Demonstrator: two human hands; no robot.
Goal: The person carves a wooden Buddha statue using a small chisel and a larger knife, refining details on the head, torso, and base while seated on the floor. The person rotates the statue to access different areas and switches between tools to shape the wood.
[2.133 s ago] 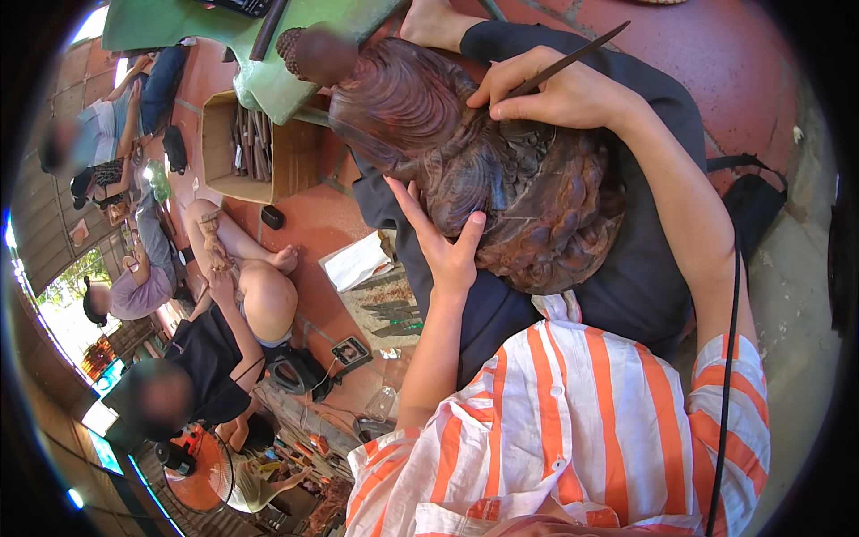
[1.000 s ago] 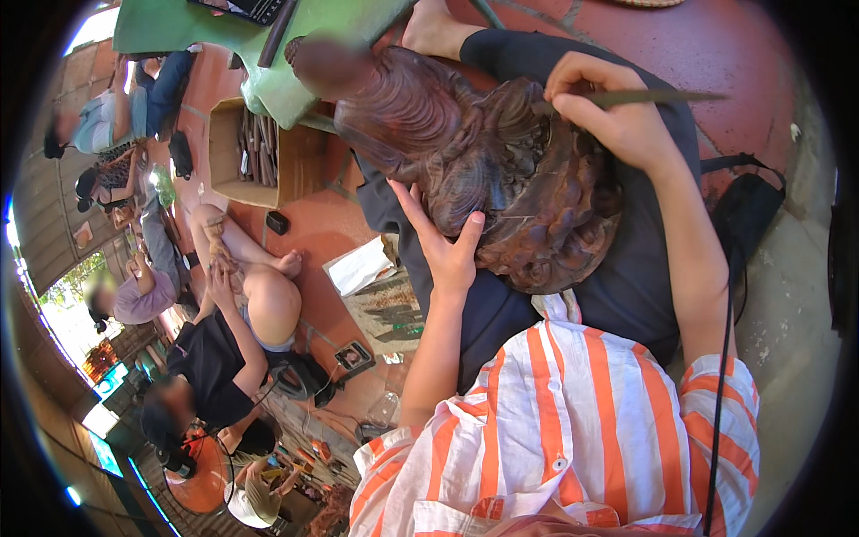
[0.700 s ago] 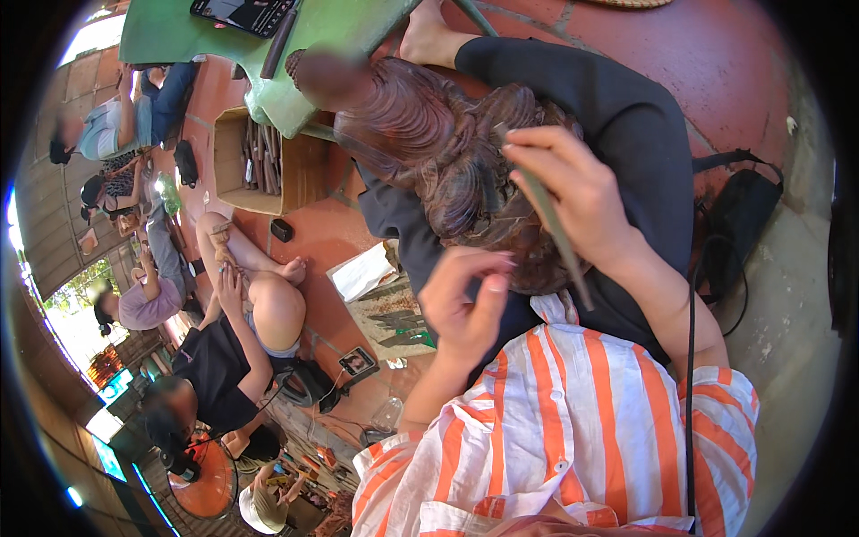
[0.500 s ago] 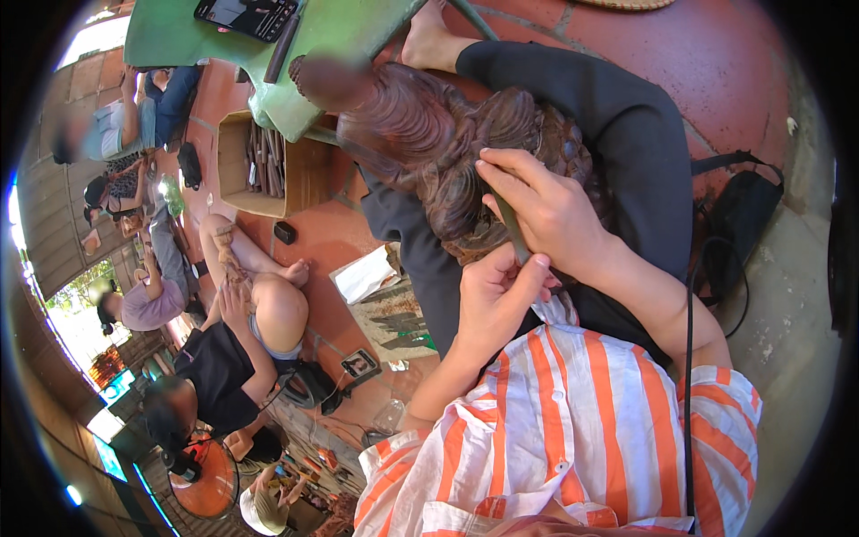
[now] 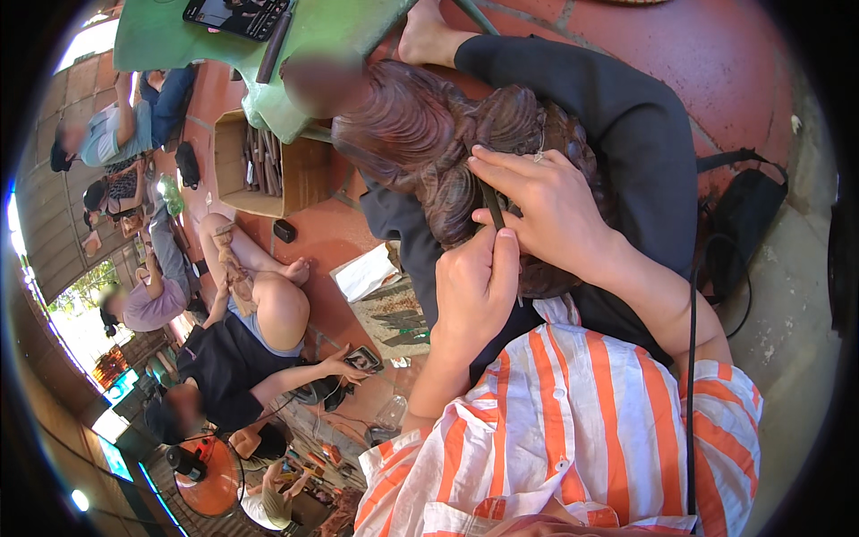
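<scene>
A dark brown carved wooden statue [image 5: 407, 125] of a seated robed figure lies tilted across my lap, its head end toward the green table. My right hand [image 5: 559, 206] rests on its folds, with the index and middle fingers stretched along a slim dark tool [image 5: 491, 204] and the thumb beneath. My left hand [image 5: 472, 279] is closed round the lower part of that tool, thumb on top. The tool's upper end meets the carving under my right fingertips; its exact kind is hidden by my fingers.
A green table [image 5: 157, 40] holds a phone [image 5: 234, 16] and a dark stick. Beside it stands a cardboard box [image 5: 309, 174] of wooden-handled tools. Flat blades [image 5: 403, 327] lie on a board to my left. A co-worker [image 5: 219, 367] sits nearby; a black bag [image 5: 747, 210] lies right.
My left hand has turned knuckles-up and shifted up and left along the tool. The tool stands steeper under my right fingers. The co-worker's hand has reached to a small phone-like device.
</scene>
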